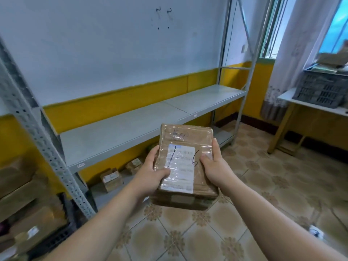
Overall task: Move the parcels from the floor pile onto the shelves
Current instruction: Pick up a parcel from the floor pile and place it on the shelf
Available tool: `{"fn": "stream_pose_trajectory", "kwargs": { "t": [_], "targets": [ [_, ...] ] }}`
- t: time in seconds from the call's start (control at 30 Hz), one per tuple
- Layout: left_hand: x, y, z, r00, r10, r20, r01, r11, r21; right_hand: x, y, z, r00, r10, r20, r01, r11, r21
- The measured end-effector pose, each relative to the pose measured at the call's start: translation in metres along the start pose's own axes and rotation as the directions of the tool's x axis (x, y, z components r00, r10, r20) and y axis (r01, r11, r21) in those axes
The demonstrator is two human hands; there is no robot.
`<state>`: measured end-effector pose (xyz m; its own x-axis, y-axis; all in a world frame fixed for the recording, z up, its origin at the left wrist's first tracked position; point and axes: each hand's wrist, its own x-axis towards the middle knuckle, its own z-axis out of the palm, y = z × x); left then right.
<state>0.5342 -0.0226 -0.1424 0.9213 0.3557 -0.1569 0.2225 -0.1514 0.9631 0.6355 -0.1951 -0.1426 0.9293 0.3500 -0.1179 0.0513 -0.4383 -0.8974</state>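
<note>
A small parcel storeroom is shown, set up in a plain room; a grey slotted-steel shelving rack (pixel 131 127) is stood along the white and yellow wall (pixel 113 53) beyond the left hand (pixel 152 171); small taped cartons (pixel 111 178) are kept on its lowest level, below and left of that hand; larger cardboard boxes (pixel 24 200) are stacked well to its left; a taped brown parcel (pixel 185 166) with a pen-marked shipping label is held between the left hand and the right hand (pixel 214 166); a dark plastic crate (pixel 320 89) topped with cardboard is set on a counter (pixel 310 107) far to the right of the right hand.

parcel (pixel 185 166) between hands (pixel 152 171), before shelf (pixel 120 129) | crate (pixel 320 89) on table (pixel 308 104), right
</note>
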Motion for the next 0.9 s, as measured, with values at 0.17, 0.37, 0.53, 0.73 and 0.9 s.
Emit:
{"fn": "stream_pose_trajectory", "kwargs": {
  "t": [0.17,0.37,0.53,0.73,0.9],
  "targets": [
    [0.082,-0.027,-0.018,0.997,-0.068,0.025,0.068,0.998,-0.019,0.074,0.006,0.028,0.997,0.070,0.023,-0.069,0.998,-0.007],
    [0.175,-0.067,-0.043,0.986,-0.158,0.052,0.159,0.987,-0.027,0.174,0.026,0.076,0.979,0.192,0.063,-0.191,0.981,-0.016],
    [0.228,-0.106,-0.067,0.964,-0.264,0.008,0.264,0.964,-0.034,0.243,0.048,0.124,0.938,0.288,0.193,-0.276,0.957,-0.086],
    [0.281,-0.168,-0.092,0.909,-0.391,-0.141,0.378,0.919,-0.112,0.331,0.082,0.199,0.874,0.311,0.374,-0.263,0.949,-0.174],
    [0.321,-0.255,-0.105,0.829,-0.487,-0.273,0.455,0.873,-0.176,0.399,0.134,0.284,0.806,0.257,0.533,-0.129,0.956,-0.265]
  ]
}}
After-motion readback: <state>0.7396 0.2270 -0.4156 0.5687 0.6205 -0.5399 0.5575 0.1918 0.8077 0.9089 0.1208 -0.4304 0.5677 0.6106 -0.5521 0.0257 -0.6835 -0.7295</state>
